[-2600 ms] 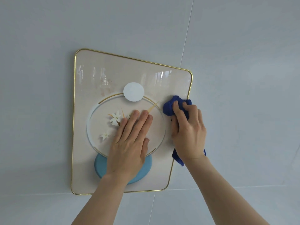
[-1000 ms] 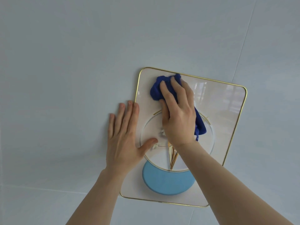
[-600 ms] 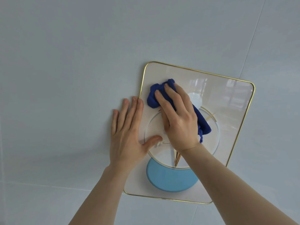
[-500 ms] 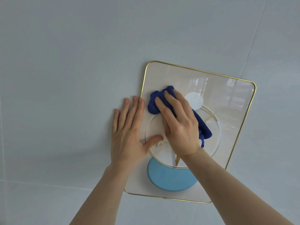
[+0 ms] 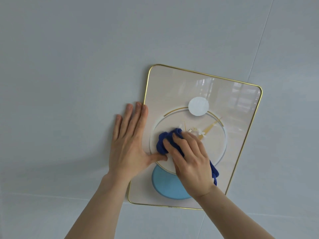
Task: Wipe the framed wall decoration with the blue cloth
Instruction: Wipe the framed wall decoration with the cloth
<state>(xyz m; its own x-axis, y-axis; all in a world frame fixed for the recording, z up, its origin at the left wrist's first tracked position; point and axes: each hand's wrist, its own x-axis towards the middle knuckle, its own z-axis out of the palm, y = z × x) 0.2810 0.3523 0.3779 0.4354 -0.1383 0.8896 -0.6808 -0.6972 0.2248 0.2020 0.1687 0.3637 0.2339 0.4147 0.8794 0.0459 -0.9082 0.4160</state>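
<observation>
Cloth (image 5: pixel 165 140) on wall decoration (image 5: pixel 233 135)

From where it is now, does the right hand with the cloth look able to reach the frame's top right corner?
Probably yes. The right hand presses the blue cloth mid-picture, and the glass up to the top right corner is bare; the left hand braces at the opposite edge.

text: none readable | framed wall decoration (image 5: pixel 233 104): no lettering, only a picture
</observation>
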